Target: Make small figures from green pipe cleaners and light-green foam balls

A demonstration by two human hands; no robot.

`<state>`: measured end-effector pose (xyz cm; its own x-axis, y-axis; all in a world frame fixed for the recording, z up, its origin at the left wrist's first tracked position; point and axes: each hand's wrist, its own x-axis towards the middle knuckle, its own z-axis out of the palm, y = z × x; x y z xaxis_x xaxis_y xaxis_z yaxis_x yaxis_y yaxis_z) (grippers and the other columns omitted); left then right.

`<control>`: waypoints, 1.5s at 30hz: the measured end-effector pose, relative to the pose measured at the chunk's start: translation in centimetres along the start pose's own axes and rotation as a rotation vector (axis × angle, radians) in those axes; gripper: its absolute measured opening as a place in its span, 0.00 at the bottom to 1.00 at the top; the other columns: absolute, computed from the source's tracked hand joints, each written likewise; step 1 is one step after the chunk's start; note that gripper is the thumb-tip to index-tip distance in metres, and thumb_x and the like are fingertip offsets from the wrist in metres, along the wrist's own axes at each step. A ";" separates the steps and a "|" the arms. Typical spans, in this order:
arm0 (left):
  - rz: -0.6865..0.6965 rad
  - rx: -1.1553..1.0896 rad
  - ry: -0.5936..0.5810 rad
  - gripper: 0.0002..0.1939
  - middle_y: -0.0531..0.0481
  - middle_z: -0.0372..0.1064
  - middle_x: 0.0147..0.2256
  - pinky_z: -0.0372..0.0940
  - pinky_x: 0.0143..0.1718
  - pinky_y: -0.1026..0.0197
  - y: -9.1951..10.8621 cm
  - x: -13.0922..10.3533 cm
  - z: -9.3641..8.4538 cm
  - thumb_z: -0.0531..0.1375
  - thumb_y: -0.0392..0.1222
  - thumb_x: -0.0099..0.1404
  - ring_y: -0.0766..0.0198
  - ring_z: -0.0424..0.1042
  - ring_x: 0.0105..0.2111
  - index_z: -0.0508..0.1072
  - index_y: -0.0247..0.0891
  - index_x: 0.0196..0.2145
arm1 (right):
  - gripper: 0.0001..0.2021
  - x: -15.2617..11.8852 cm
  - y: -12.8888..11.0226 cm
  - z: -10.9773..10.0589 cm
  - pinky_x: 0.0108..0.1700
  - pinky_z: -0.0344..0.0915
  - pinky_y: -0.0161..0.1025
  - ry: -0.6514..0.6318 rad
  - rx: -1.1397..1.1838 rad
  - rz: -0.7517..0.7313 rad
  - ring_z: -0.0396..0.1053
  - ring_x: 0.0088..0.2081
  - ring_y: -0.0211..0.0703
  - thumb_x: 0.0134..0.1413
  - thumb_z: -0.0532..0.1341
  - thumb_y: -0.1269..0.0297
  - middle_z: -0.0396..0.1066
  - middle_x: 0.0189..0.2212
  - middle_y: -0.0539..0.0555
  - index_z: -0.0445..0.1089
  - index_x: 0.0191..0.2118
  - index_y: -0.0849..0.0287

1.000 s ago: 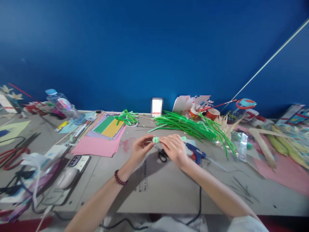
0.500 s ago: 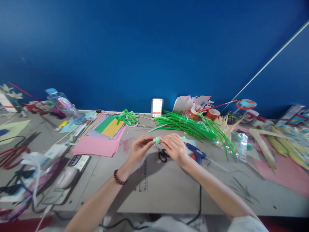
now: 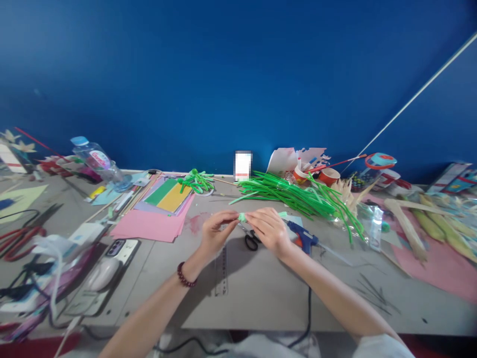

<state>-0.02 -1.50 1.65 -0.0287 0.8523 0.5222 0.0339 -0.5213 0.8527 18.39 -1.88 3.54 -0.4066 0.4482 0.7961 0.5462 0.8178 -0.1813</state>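
The left hand [image 3: 219, 229] and right hand [image 3: 271, 231], nearly closed, pinch a pale green piece [image 3: 242, 217], hiding its ends; scissors [image 3: 251, 242] are partly covered.

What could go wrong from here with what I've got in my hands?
The small light green piece sits at the fingertips of your left hand and right hand, so it might slip or deform.

The scissors lie just below; lowering your hands could bump them.

The glue gun is beside your right hand and might burn you if hot; I can't tell whether it is.
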 end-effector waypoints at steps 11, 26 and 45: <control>-0.076 -0.094 -0.080 0.07 0.45 0.74 0.34 0.72 0.35 0.61 -0.4 0.0 -0.1 0.66 0.41 0.55 0.62 0.74 0.33 0.78 0.37 0.32 | 0.11 -0.3 0.4 0.4 0.42 0.67 0.44 -0.011 0.046 -0.003 0.72 0.39 0.44 0.59 0.57 0.72 0.76 0.38 0.57 0.71 0.46 0.58; -0.355 -0.321 -0.037 0.15 0.46 0.76 0.30 0.73 0.34 0.60 -0.4 0.1 0.5 0.69 0.46 0.49 0.63 0.75 0.28 0.76 0.34 0.31 | 0.08 0.8 -1.1 0.0 0.43 0.68 0.39 -0.033 0.317 0.427 0.72 0.40 0.43 0.55 0.61 0.65 0.75 0.37 0.54 0.72 0.41 0.55; 0.010 0.008 -0.087 0.07 0.45 0.73 0.34 0.72 0.35 0.64 0.0 -0.6 0.7 0.63 0.40 0.57 0.65 0.73 0.33 0.76 0.35 0.33 | 0.15 1.0 -1.3 -0.2 0.44 0.67 0.42 -0.201 0.468 0.701 0.70 0.40 0.45 0.52 0.58 0.70 0.75 0.36 0.55 0.75 0.44 0.56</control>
<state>0.74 -1.98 1.35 0.0583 0.8475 0.5276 0.0415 -0.5301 0.8469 17.43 -2.59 4.67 -0.2350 0.9236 0.3028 0.3801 0.3740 -0.8459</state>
